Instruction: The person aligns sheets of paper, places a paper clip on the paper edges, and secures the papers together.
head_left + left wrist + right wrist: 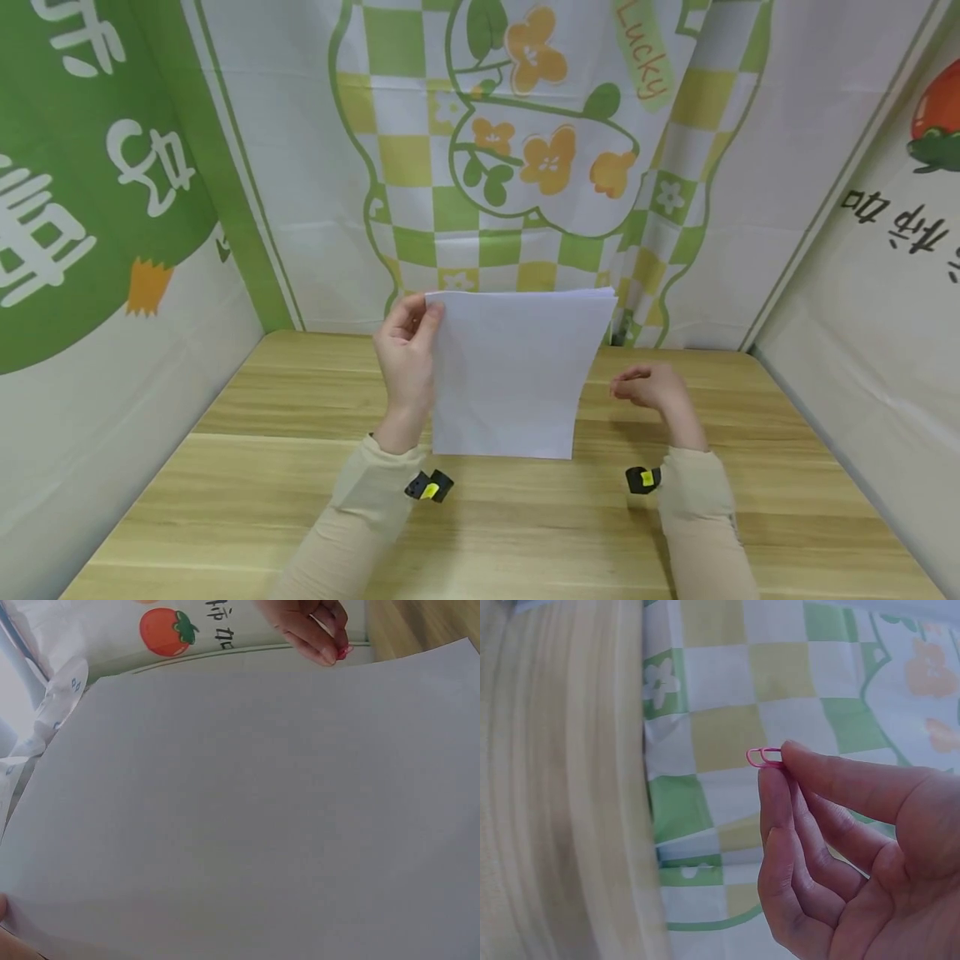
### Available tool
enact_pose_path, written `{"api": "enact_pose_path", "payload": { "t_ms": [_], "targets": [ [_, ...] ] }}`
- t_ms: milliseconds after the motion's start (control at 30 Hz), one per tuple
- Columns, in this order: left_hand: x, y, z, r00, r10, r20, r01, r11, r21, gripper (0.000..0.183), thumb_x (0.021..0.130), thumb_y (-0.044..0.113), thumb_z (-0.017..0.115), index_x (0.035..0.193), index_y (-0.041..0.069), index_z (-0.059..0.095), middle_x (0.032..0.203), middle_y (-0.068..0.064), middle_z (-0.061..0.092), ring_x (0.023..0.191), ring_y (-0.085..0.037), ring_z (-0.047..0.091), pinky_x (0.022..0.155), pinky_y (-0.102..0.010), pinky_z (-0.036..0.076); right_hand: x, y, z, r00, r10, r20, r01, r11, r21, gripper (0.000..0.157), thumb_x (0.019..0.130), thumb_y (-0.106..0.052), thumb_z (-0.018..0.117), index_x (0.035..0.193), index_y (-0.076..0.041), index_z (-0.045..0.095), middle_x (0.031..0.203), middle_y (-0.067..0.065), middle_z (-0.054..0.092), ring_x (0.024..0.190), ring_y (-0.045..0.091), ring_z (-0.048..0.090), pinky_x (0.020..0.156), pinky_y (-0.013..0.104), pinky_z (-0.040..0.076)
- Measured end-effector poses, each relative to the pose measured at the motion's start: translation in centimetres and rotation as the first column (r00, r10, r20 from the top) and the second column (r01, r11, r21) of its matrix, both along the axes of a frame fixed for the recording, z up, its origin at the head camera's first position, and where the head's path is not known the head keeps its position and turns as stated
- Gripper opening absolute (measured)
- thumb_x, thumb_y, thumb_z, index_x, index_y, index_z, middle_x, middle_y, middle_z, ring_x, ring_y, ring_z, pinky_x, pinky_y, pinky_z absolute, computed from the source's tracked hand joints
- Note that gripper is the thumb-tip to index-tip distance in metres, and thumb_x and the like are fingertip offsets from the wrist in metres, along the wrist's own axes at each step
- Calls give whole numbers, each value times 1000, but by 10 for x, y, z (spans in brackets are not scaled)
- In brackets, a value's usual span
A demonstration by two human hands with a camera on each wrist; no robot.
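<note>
A thin stack of white paper sheets [510,375] stands upright over the table, its edges slightly fanned at the top right. My left hand [408,350] pinches the stack at its upper left corner, thumb in front. To the right of the paper, apart from it, is my right hand [652,387]. In the right wrist view, that hand's thumb and fingertips pinch a pink paper clip [763,757], with its looped end sticking out past them. The white sheets [247,810] fill most of the left wrist view and hide nearly all of the left hand there.
A wood-grain table [517,533] lies beneath both hands. Behind it hangs a printed curtain [487,250] with green and yellow checks and orange flowers. Printed cloth walls [862,333] border the table left and right. Each wrist wears a small black camera [642,479].
</note>
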State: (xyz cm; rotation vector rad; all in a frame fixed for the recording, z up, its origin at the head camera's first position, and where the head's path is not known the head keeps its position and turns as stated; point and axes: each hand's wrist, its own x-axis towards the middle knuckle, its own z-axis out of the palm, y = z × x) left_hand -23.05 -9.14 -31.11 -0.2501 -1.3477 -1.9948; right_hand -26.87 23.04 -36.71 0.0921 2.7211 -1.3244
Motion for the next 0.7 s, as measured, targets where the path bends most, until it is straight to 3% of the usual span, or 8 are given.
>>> {"api": "enact_pose_path", "payload": {
  "t_ms": [233,567,700],
  "targets": [
    [0,0,-2,1000,4,0,-4,1000,-18,21,85,3,68,95,-14,61,79,7,64,74,-8,55,66,-17,45,5,0,8,999,8,-38,-9,1000,-23,28,87,-17,67,109,0,67,94,4,72,85,14,65,85,35,53],
    [0,1,0,1000,3,6,-3,1000,-11,22,85,4,68,95,-14,61,78,7,62,74,-7,54,65,-17,44,14,2,21,997,9,-82,-10,1000,-19,33,88,-24,67,110,-1,66,93,3,73,81,7,64,83,32,53],
    [0,1,1,1000,-3,3,3,1000,0,16,85,3,68,93,-10,63,79,6,62,75,-8,55,67,-17,45,19,2,29,993,28,-111,-27,1000,6,34,89,-27,66,110,-1,65,96,5,72,85,11,64,80,31,52]
  ]
}}
